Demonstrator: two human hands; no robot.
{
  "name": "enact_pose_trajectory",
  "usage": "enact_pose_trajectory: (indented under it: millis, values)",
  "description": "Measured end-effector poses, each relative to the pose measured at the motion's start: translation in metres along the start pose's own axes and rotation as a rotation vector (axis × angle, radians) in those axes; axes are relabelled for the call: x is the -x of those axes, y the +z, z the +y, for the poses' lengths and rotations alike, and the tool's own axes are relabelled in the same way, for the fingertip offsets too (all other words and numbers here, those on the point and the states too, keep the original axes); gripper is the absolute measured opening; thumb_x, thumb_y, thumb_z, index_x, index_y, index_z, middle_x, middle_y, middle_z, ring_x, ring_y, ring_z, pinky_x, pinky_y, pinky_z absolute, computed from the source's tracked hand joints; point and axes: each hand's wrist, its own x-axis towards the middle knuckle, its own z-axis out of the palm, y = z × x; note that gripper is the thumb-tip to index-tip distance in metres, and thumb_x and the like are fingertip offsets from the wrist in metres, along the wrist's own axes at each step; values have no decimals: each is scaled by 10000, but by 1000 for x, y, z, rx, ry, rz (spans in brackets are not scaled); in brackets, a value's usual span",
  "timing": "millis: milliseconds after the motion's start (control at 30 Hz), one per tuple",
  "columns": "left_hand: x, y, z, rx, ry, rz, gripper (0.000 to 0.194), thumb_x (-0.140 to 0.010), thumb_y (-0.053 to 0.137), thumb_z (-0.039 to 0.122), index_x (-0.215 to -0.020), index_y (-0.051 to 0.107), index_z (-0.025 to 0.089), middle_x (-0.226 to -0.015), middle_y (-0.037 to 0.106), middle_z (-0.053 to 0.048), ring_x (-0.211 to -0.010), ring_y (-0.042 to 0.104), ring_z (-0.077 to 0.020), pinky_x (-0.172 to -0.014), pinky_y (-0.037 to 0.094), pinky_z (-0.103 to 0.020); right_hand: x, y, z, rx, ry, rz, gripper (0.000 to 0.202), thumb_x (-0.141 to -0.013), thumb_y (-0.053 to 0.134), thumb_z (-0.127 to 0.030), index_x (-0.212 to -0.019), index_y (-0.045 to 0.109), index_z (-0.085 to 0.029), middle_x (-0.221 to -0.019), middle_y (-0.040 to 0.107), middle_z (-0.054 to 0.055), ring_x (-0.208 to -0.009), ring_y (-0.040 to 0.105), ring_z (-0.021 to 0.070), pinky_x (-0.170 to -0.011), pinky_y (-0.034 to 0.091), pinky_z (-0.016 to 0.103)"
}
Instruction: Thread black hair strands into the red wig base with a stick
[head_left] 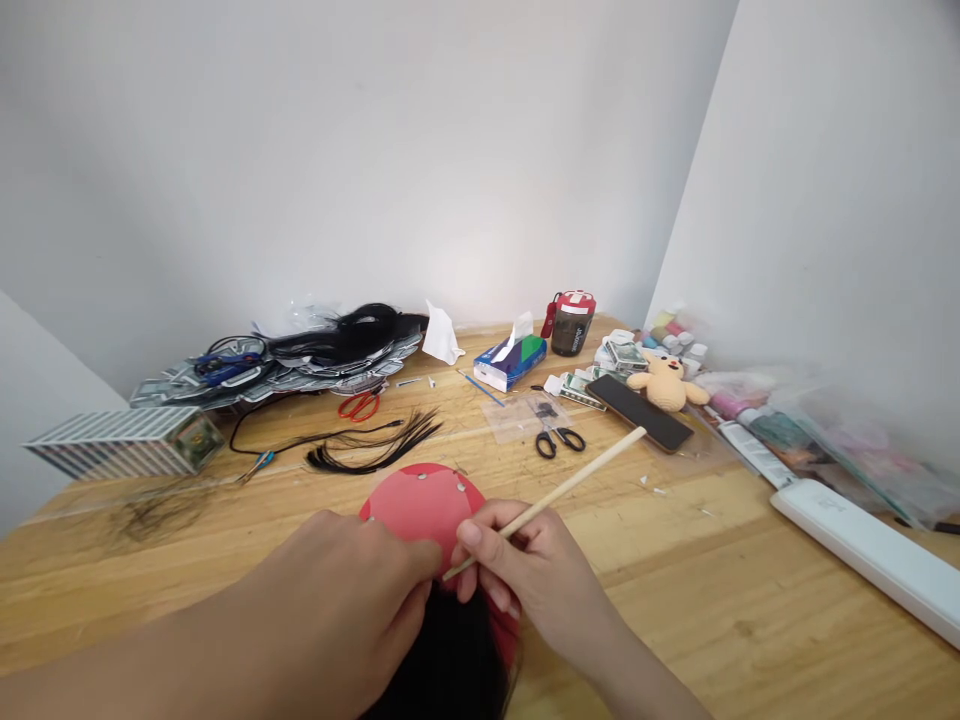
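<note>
A pale wooden stick (581, 478) is pinched between the thumb and fingers of my right hand (536, 570). Its lower tip meets the upper end of a black hair bundle (457, 655), and its other end points up to the right. Beneath both hands lies a red rounded piece (420, 500) with small silvery spots near its rim. My left hand (352, 590) is closed at the red piece's lower edge, thumb tip by the hair's top. Its fingertips are mostly hidden, but the hair seems to be held there.
Loose black strands (375, 445) lie beyond the red piece, near red-handled scissors (360, 405). Black scissors (559, 440), a phone (637, 412), a tissue pack (511, 362) and a plush toy (667, 382) are farther back. A long white case (862, 550) sits at right.
</note>
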Motion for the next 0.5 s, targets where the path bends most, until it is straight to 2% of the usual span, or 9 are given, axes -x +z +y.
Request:
enact_pose_trajectory:
  millis: [167,333,433,500]
  values:
    - [1,5,2,-33,49,60,348,-974,398,154,-885,711,277,-868,827,-48,-727,784,-271,-556,354,-345,-1,1,-1,-14,13,0,627,-782,746,-777,-674,705,-160,-507,613,-16,-383,387,67,-378,254,213]
    - [7,19,-13,-20,106,104,365,-964,405,137,-836,712,287,-791,813,-24,-650,764,-262,-512,313,-341,-2,1,-2,-39,19,-3,620,-781,752,-767,-668,700,-160,-532,659,2,-372,367,53,-375,225,207]
    - [12,36,-26,90,155,216,334,-972,466,141,-806,709,299,-734,775,-2,-611,722,-219,-494,342,-304,-2,1,-1,-56,21,1,627,-768,756,-778,-667,693,-162,-505,643,-8,-357,343,48,-366,209,206]
    - [15,52,-35,156,209,322,271,-951,536,132,-839,709,308,-792,772,6,-660,715,-194,-535,403,-260,-3,1,0,-65,26,8,634,-759,757,-787,-661,682,-165,-489,634,-16,-344,324,43,-355,200,205]
